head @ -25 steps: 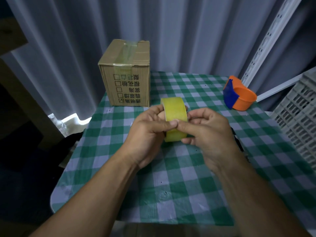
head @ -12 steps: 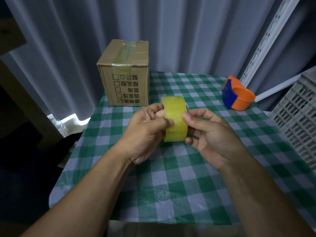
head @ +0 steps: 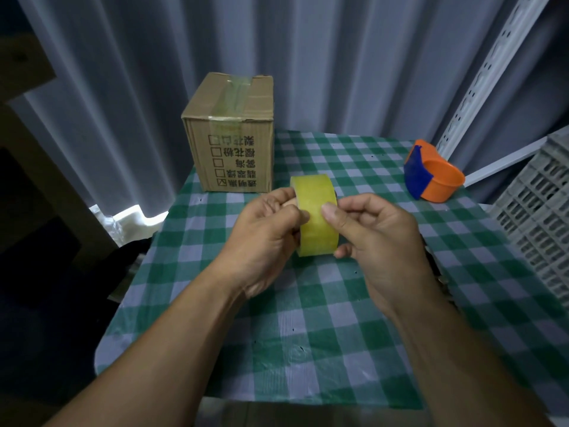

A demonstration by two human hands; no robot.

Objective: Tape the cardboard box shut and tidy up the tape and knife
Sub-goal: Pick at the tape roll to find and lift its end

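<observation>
Two bare forearms reach forward from the bottom edge over a table (head: pixel 323 349) covered in a green and white checked cloth. Above the middle of the table, both hands hold a roll of yellowish clear tape (head: pixel 315 220) upright, its broad band facing the viewer. The left hand (head: pixel 264 238) has its grip closed on the roll's left side, with fingers going into the core. The right hand (head: pixel 381 241) has its grip closed on the right side, its thumb pressed flat on the tape's outer band and a fingertip showing under the roll. Farther back on the left, a cardboard box (head: pixel 234 140) stands at the table's far corner, its top flaps closed with a strip of tape along the seam and running down the front. At the far right sits an orange and blue tape dispenser (head: pixel 431 177). A grey plastic crate (head: pixel 535 211) stands at the right edge. Pale curtains (head: pixel 308 57) hang behind everything.
</observation>
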